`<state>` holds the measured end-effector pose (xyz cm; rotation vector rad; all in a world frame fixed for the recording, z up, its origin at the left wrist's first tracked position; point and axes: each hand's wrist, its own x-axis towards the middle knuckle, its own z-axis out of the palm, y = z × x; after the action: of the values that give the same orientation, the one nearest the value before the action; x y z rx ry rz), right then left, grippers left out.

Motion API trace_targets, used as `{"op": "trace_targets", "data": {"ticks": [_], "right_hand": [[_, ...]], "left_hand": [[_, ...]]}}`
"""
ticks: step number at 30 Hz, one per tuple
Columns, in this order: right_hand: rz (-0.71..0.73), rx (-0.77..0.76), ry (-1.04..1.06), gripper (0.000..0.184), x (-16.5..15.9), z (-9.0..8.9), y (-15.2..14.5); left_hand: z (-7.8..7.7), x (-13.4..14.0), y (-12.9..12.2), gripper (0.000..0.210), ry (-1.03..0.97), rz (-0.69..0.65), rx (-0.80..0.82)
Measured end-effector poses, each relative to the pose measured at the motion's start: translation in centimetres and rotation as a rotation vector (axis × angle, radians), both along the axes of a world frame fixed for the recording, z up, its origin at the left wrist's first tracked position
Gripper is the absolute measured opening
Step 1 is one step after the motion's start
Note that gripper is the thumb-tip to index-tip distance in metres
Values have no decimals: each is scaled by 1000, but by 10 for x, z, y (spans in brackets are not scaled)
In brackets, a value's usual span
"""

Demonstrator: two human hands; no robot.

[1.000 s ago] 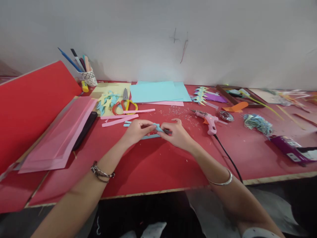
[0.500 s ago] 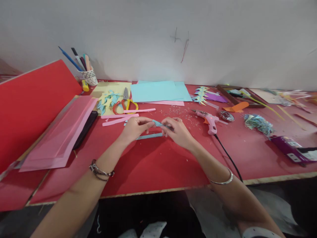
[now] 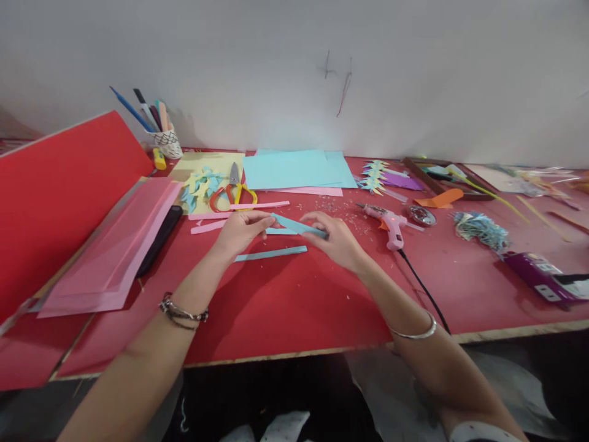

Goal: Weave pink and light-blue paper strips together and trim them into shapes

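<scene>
Blue strip [image 3: 294, 226] (more exposed now) spans left hand [image 3: 240, 232] to right hand [image 3: 339, 241].

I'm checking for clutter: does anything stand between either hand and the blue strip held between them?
Nothing visible does: the left hand pinches one end of the blue strip, the right hand holds it near the other.

wall [image 3: 221, 73]: pale grey | table [image 3: 276, 313]: red top, tan front edge [image 3: 519, 332]

1. Far left, I see a patterned cup [image 3: 167, 146] holding pens [image 3: 132, 110].
2. At left, I see a tilted red board [image 3: 73, 184].
3. Far right, I spot a brown tray [image 3: 476, 197].
4. Right, a purple power strip [image 3: 529, 276].
</scene>
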<state>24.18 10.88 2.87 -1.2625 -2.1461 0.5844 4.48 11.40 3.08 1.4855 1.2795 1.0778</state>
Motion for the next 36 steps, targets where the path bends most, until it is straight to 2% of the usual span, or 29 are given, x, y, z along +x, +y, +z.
{"op": "trace_targets", "data": {"ticks": [5, 10, 13, 18, 29, 36], "right_hand": [[-32, 72, -135, 29, -6, -2, -5], [31, 27, -153, 16, -14, -2, -10], [52, 28, -136, 20, -13, -2, -8], [104, -16, -49, 27, -10, -4, -4], [88, -110, 53, 27, -8, -4, -5], [40, -93, 76, 26, 1, 1, 0]], "left_hand": [[-2, 5, -2, 16, 4, -76, 9], [-5, 13, -6, 17, 3, -156, -28], [-6, 13, -6, 17, -9, -164, -28], [-6, 11, -4, 17, 2, -147, -12], [-6, 8, -2, 22, 85, -142, 92], [-3, 3, -1, 22, 61, -26, 112]]}}
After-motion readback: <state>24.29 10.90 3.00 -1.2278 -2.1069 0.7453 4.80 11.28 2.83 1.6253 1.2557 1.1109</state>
